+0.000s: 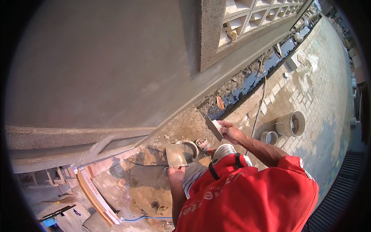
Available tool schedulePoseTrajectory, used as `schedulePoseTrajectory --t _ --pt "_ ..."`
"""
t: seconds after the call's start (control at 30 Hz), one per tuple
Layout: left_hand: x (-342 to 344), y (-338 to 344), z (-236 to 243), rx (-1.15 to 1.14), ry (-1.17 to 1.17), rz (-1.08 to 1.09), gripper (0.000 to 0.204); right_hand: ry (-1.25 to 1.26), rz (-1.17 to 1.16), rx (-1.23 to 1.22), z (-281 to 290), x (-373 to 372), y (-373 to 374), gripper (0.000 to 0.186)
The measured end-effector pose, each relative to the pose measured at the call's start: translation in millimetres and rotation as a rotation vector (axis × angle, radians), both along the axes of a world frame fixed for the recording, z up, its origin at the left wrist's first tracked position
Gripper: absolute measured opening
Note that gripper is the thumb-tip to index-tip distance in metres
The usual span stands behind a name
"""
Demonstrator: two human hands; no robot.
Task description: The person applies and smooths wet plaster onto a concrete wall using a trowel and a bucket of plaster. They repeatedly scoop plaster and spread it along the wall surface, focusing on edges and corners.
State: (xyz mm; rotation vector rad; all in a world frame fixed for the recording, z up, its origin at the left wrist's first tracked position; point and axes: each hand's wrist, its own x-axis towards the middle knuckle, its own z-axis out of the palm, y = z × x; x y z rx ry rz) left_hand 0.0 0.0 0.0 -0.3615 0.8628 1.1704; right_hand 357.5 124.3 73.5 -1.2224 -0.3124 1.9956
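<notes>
right hand (230, 130): your grip is closed round the handle of a flat trowel (213, 128), its blade tilted and held up just off the base of the grey plastered wall (116, 65)
left hand (176, 173): closed under a square board (176, 155) that carries a little mortar, held low over the sandy ground (147, 189)
risk of spill: the board looks tipped a little toward the wall; tilt it further and I judge the mortar slides off into the sand
risk at the wall: the plaster looks smooth and maybe wet, so a trowel corner dragged across it would likely gouge it
footing: your sandalled foot (203, 145) stands beside a round pan (189, 149), near the open wet trench (247, 83); a step back could land on the hose (262, 96) or the buckets (291, 123)
cannot tell: whether any mortar sits on the trowel blade
</notes>
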Motion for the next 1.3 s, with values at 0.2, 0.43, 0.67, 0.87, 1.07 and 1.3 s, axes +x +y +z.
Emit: schedulePoseTrajectory --t 0.2,0.43,0.67,0.87,1.07,1.3 --pt "10.1 -17.3 -8.8 -0.215 0.053 -0.083 0.028 -0.380 -0.047 0.039 -93.6 22.1 -3.0 0.047" --pt "-9.2 -15.8 -130.3 -0.147 0.036 -0.305 0.034 -1.109 0.045 0.379 -235.0 29.8 54.8 0.040" --pt "-22.1 19.0 -219.1 -0.144 0.312 -0.412 0.039 -1.398 0.028 0.628 -390.2 50.3 161.3 0.042" --pt "-9.6 36.3 -258.7 0.061 0.651 -0.752 0.038 -1.527 0.009 0.808 -460.7 56.1 217.6 0.045" --pt "12.1 59.5 -232.4 0.533 1.376 -1.320 0.042 -1.534 0.014 0.866 -477.9 57.9 223.8 0.042" --pt "8.6 59.0 -235.2 0.338 1.073 -1.128 0.043 -1.506 0.091 0.846 -474.2 30.6 221.1 0.040"
